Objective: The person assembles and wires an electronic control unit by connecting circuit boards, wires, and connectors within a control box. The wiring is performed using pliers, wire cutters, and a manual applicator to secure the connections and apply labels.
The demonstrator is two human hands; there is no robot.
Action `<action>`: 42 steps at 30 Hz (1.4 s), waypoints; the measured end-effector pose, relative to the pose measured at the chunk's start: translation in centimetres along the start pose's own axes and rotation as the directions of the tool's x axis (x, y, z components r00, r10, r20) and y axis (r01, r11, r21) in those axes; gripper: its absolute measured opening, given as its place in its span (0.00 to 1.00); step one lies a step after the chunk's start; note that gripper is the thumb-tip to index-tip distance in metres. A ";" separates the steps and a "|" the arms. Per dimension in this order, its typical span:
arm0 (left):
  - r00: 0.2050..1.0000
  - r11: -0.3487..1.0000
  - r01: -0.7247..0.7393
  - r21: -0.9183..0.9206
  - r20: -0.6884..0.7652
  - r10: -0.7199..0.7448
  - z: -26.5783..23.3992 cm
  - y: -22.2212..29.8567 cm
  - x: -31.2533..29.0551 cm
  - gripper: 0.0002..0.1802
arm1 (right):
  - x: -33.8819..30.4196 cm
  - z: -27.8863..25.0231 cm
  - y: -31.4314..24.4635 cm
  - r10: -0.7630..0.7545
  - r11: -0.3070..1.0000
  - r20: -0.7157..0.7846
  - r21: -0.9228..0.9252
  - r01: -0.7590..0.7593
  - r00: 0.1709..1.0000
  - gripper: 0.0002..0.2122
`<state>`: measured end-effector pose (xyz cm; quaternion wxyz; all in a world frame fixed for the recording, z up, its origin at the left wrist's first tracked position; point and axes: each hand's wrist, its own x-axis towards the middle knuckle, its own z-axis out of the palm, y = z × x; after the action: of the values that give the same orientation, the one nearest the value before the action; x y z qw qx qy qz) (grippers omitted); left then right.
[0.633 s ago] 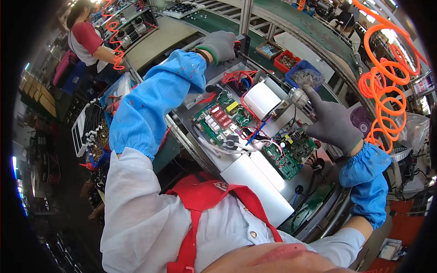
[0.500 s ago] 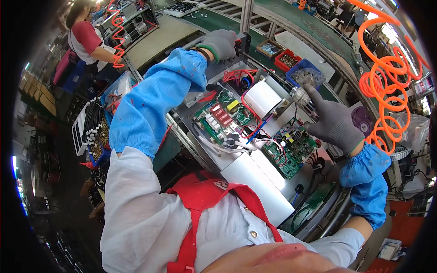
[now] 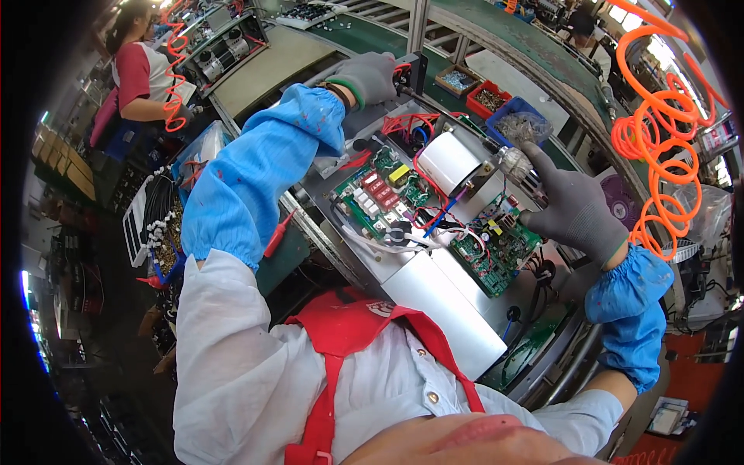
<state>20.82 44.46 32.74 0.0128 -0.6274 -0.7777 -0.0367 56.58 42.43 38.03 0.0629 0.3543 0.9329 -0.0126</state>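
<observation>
The grey-gloved left hand [image 3: 366, 79] curls at the upright black panel [image 3: 419, 74], up-left of the white metal cylinder [image 3: 448, 161], probably for bracing; I cannot tell its grip. Right of the cylinder, the grey-gloved right hand [image 3: 580, 208] half-wraps a translucent cylindrical tool [image 3: 518, 167], apparently for aim

Electronics assembly workshop, roller conveyor [image 3: 387, 17], coiled orange hose [image 3: 631, 138], parts bins [image 3: 476, 109], circuit boards [image 3: 487, 267]
</observation>
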 end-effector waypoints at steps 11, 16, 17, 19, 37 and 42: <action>1.000 1.000 -0.018 -0.011 -0.003 0.018 0.0 0.0 0.0 0.26 | 0.3 0.2 -0.8 0.008 1.000 0.017 -0.020 -0.008 1.000 0.43; 1.000 1.000 -0.024 -0.008 -0.003 0.024 0.0 -0.2 0.1 0.26 | 0.7 -0.3 -1.6 0.034 0.996 0.033 -0.084 -0.031 0.999 0.43; 0.999 0.999 -0.035 -0.012 -0.011 0.035 0.2 -0.2 0.1 0.25 | 0.7 -0.4 -1.8 0.056 0.992 0.058 -0.116 -0.049 0.997 0.42; 0.999 0.999 -0.043 -0.015 -0.018 0.042 0.2 -0.2 0.0 0.25 | 0.7 -0.2 -1.9 0.049 0.992 0.051 -0.115 -0.043 0.997 0.42; 0.994 0.985 -0.103 -0.142 0.031 0.108 0.2 -2.7 -0.7 0.20 | -0.7 0.9 -1.9 0.011 0.999 -0.016 -0.034 -0.011 1.000 0.42; 0.992 0.984 -0.125 -0.126 -0.002 0.125 0.7 -2.9 -0.5 0.20 | -0.6 0.8 -2.2 0.030 0.998 -0.022 -0.062 -0.032 0.999 0.42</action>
<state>18.15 43.38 31.90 -0.0268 -0.6746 -0.7330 -0.0830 55.65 40.37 37.31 0.0644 0.3667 0.9279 0.0212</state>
